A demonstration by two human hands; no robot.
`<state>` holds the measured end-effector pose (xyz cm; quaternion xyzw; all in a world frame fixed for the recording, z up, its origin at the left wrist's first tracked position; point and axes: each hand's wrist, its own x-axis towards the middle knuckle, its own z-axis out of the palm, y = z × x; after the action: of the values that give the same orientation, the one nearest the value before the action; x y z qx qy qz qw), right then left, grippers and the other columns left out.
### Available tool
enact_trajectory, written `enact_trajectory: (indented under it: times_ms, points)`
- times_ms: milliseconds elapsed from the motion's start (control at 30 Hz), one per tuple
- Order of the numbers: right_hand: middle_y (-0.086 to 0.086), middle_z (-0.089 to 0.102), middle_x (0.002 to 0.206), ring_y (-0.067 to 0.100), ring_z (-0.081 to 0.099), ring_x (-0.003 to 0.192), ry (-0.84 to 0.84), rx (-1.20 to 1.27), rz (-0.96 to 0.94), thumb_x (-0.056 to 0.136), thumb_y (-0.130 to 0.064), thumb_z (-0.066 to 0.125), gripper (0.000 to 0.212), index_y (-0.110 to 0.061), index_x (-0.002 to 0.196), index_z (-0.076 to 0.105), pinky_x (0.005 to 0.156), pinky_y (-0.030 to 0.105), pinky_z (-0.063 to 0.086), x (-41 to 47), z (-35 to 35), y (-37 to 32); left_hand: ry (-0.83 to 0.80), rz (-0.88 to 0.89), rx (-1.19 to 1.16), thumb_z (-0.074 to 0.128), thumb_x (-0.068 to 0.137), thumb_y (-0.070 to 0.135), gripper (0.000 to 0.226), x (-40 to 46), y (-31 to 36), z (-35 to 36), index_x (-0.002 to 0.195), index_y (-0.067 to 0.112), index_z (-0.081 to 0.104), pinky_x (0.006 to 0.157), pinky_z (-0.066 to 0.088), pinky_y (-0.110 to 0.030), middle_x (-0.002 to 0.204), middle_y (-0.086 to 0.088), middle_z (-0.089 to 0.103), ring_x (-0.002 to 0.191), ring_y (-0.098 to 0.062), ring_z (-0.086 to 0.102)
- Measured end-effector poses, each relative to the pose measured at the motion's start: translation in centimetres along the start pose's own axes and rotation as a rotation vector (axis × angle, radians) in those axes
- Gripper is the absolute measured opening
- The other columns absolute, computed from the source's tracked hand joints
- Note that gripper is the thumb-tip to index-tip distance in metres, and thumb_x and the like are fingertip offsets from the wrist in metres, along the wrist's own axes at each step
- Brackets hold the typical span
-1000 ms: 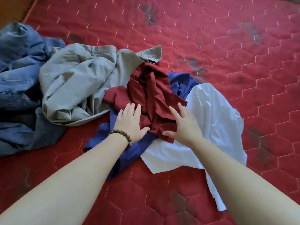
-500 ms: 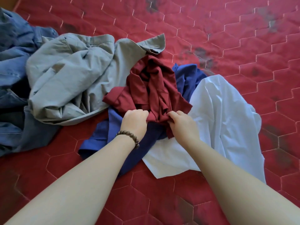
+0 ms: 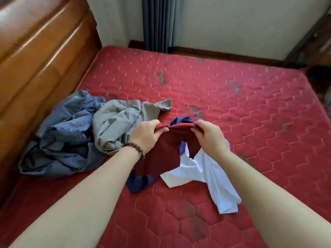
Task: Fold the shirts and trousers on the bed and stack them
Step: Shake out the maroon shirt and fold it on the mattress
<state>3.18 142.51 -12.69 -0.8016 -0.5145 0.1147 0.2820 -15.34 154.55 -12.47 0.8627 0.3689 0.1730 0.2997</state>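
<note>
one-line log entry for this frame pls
step: lift first garment | left hand: grips maroon shirt | right hand: grips same shirt | folded: none | pile: grey, denim, navy, white garments

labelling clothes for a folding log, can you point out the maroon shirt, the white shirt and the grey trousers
maroon shirt [image 3: 162, 156]: head view, hanging front panel.
white shirt [image 3: 202, 169]: head view, flat middle of the cloth.
grey trousers [image 3: 114, 122]: head view, crumpled middle of the heap.

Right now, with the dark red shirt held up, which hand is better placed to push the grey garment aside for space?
Probably the left hand: it grips the dark red shirt directly beside the grey garment. The right hand is farther away, above the white shirt.
</note>
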Motion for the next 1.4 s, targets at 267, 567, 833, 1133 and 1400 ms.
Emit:
enact_trajectory:
  times_ms: [267, 567, 833, 1133, 1400]
  points:
    - [0.01, 0.068, 0.09, 0.031, 0.059, 0.084, 0.122, -0.087, -0.086, 0.092, -0.016, 0.058, 0.012, -0.008, 0.098, 0.065, 0.076, 0.04, 0.048, -2.4, -13.4, -7.0, 0.019, 0.142, 0.026, 0.065, 0.089, 0.034, 0.035, -2.0, 7.5, -12.9, 0.06, 0.026, 0.048, 0.058, 0.026, -0.024, 0.057, 0.012, 0.049, 0.055, -0.006, 0.046]
    - [-0.008, 0.05, 0.129, 0.006, 0.047, 0.118, 0.041, 0.143, -0.203, 0.08, -0.042, 0.073, 0.063, -0.026, 0.136, 0.05, 0.103, 0.022, 0.035, -3.0, -17.2, -12.6, -0.134, 0.366, -0.189, 0.062, 0.092, 0.01, 0.011, -2.1, 16.8, -19.5, 0.083, 0.016, 0.064, 0.073, 0.042, -0.012, 0.076, 0.008, 0.063, 0.069, 0.002, 0.055]
    - [0.012, 0.055, 0.081, 0.02, 0.048, 0.076, 0.026, 0.641, -0.264, 0.092, -0.005, 0.06, 0.02, 0.015, 0.097, 0.059, 0.072, 0.036, 0.04, -0.9, -20.6, -18.6, 0.027, 0.451, -0.155, 0.073, 0.084, 0.018, 0.016, -1.2, 21.2, -24.0, 0.094, 0.007, 0.067, 0.073, 0.048, -0.016, 0.083, -0.002, 0.069, 0.075, -0.005, 0.061]
    - [0.015, 0.054, 0.077, 0.023, 0.046, 0.07, 0.251, 0.586, -0.162, 0.096, -0.009, 0.053, 0.018, 0.008, 0.094, 0.059, 0.065, 0.041, 0.041, 1.6, -25.7, -18.5, -0.181, 0.176, -0.571, 0.064, 0.089, 0.007, 0.019, -0.8, 18.5, -25.0, 0.107, 0.013, 0.069, 0.085, 0.054, -0.022, 0.103, -0.002, 0.074, 0.095, -0.013, 0.069]
    - [-0.007, 0.048, 0.121, 0.008, 0.055, 0.105, 0.36, 0.398, -0.448, 0.073, -0.053, 0.074, 0.068, -0.042, 0.133, 0.044, 0.088, 0.017, 0.043, -0.4, -25.2, -18.7, 0.101, 0.008, -0.794, 0.061, 0.093, 0.015, 0.027, 2.0, 25.1, -25.4, 0.068, 0.006, 0.06, 0.046, 0.046, -0.023, 0.053, -0.007, 0.057, 0.044, -0.015, 0.054]
